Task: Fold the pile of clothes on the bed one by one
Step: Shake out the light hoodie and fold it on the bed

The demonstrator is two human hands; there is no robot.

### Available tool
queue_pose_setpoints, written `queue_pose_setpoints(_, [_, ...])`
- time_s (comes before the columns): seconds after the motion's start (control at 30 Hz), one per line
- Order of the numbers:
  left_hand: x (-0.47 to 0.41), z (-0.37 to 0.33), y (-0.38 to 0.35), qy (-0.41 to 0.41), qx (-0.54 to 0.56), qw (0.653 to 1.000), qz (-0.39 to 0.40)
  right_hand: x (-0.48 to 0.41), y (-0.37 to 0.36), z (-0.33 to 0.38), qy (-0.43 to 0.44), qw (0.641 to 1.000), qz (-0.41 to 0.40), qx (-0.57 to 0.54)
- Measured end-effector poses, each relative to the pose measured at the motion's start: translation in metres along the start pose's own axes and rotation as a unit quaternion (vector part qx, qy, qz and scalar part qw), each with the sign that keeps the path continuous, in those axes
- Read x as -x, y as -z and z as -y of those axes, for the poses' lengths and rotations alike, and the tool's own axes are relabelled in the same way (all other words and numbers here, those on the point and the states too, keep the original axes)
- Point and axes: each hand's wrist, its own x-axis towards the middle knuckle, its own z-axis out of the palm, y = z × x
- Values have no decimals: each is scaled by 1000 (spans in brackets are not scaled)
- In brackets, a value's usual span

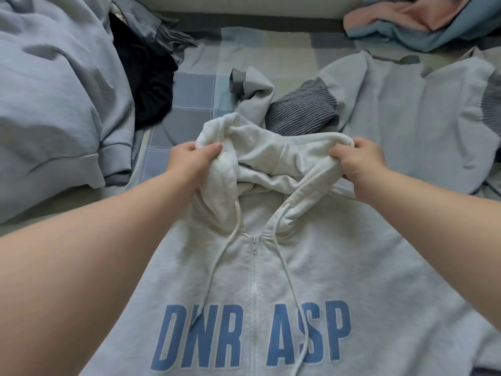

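grey zip hoodie hem cut off, hood bunched in both hands

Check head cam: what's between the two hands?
The bunched hood of the zip hoodie spans the gap; left hand and right hand each grip a side. Seen in the head view.

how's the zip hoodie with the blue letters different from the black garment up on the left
The hoodie is pale grey with blue lettering; the black garment is plain and dark. The hoodie lies spread flat, front up and zipped; the black garment sits crumpled in a heap. Left hand and right hand grip the hoodie's hood; nothing touches the black garment. Both rest on the bed.
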Motion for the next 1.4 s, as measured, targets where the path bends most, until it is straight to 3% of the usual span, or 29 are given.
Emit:
queue_pose_setpoints(0.13, [-7,-11,17,-50,-49,997,-12,-2,9,13,53,996,38,53])
queue_pose_setpoints(0.23, [-3,-26,22,-20,-74,994,81,5,10,25,37,987,137,70])
queue_pose_setpoints(0.3, [4,-35,21,-19,-128,983,134,10,12,30,44,981,153,111])
queue_pose_setpoints(0.37, [7,-37,16,-78,-201,967,139,13,12,33,64,975,160,137])
queue_pose_setpoints(0.43, [8,-37,10,-159,-284,942,86,14,12,34,101,959,159,212])
queue_pose_setpoints(0.53, [8,-45,5,-250,-373,892,-56,11,11,42,189,912,55,359])
queue_pose_setpoints(0.6, [8,-51,11,-334,-422,824,-176,13,12,46,313,869,-51,381])
queue_pose_setpoints(0.63, [8,-49,15,-384,-440,785,-208,15,13,44,397,826,-90,389])
queue_pose_setpoints(0.7, [10,-33,21,-452,-491,717,-200,22,15,30,512,731,-124,434])
queue_pose_setpoints(0.77, [11,-8,24,-428,-574,684,-140,27,16,6,508,695,-98,499])
queue_pose_setpoints(0.87, [18,18,22,-299,-647,701,15,38,12,-14,330,707,119,614])
queue_pose_setpoints(0.93, [22,25,21,-269,-643,712,81,45,8,-16,240,728,255,589])
queue_pose_setpoints(0.97, [26,27,20,-266,-633,720,102,48,6,-15,224,752,278,554])
queue_pose_setpoints(1.03, [29,28,17,-271,-585,760,86,48,3,-16,240,829,196,466])
queue_pose_setpoints(1.1, [27,24,12,-245,-488,837,32,42,-2,-17,219,887,60,403])
queue_pose_setpoints(1.17, [20,18,9,-175,-386,906,21,35,-8,-17,99,933,54,342])
queue_pose_setpoints(1.2, [17,16,7,-136,-357,923,38,32,-11,-17,37,950,72,302])
queue_pose_setpoints(1.27, [12,15,6,-71,-338,936,68,26,-16,-18,-28,964,88,249])
queue_pose_setpoints(1.4, [9,15,6,-36,-285,955,67,20,-16,-19,-22,965,88,245])
